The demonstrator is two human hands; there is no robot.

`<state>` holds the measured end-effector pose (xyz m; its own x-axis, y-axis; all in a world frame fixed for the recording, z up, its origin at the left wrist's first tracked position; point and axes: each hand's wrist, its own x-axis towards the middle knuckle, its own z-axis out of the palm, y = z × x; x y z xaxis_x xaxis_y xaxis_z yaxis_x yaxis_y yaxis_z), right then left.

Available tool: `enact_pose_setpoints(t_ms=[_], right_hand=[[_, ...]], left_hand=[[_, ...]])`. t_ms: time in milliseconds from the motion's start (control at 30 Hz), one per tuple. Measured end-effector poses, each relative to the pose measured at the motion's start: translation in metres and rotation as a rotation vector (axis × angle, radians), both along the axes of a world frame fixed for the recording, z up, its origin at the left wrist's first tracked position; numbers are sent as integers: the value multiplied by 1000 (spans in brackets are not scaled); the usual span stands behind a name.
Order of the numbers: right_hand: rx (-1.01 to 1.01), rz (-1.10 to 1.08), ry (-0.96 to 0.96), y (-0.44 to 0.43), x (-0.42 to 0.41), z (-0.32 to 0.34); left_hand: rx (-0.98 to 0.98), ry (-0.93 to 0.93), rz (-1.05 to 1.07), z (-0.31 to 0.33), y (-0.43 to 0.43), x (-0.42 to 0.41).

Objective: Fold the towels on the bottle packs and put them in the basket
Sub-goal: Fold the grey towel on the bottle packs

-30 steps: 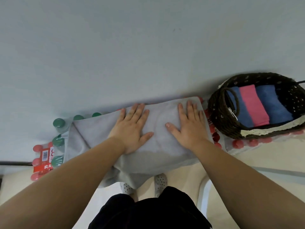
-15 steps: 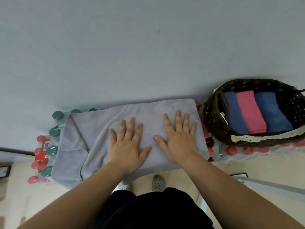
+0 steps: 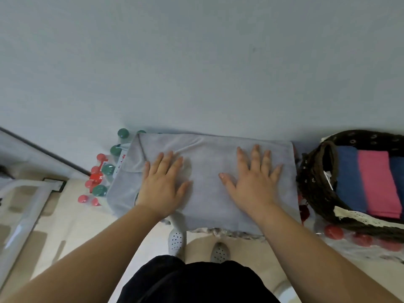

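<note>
— What sits furthest left on my feed?
— The bottle packs [image 3: 102,171], green and red caps showing past the towel's edge. They serve as the bench here, a flat top for folding.

— And the grey towel?
— I see the grey towel [image 3: 207,189] spread across the packs, its left end doubled over in a flap and its near edge hanging a little off the front. I judge it part folded and too broad for the basket as it lies.

— Hands?
— The left hand [image 3: 162,184] lies palm down on the towel's left half, its fingers [image 3: 168,159] straight and spread wide, gripping nothing. The right hand [image 3: 254,182] does the same on the right half, with its fingers [image 3: 254,154] splayed flat. I read both as pressing the layers smooth so the next fold lands square.

— Right side?
— The basket [image 3: 314,193] stands just beside the towel's right end, on more red-capped bottles [image 3: 333,231], which makes for a short carry. Inside it, blue towels [image 3: 347,178] show on both sides of 1 pink towel [image 3: 376,182], all folded flat, so I'd expect the grey one to go on top
</note>
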<state>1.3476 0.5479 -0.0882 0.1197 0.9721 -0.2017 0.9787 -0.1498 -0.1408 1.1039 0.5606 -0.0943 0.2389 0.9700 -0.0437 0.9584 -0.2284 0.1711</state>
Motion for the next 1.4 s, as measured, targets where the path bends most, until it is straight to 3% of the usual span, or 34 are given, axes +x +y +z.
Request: enact_pose_setpoints(t_ms=[200,267,367,533,700,967,1233,1400], right_hand=[[-28,424,161,16,-81,22],[-46,525,164,19,-108,20],[-63,591,123,21,-138,11],[-83,523,79,28,-149,-5],[-40,446,78,25,-150,-11],[69,396,194,25,-198,17],[55,198,144,18,-227,10],[62,159,124,33,-242,24]], left_hand=[[73,-11,439,17,-17,-77],[16,38,501,21,-17,-90],[-9,76,394,17,-19,-100],[46,74,142,9,-14,-103],[-25,142,-124,4,-8,-123],[-41,1,-292,0,2,-151],[177,-240,-346,-3,4,-171],[96,-217,-411,-4,6,-181]])
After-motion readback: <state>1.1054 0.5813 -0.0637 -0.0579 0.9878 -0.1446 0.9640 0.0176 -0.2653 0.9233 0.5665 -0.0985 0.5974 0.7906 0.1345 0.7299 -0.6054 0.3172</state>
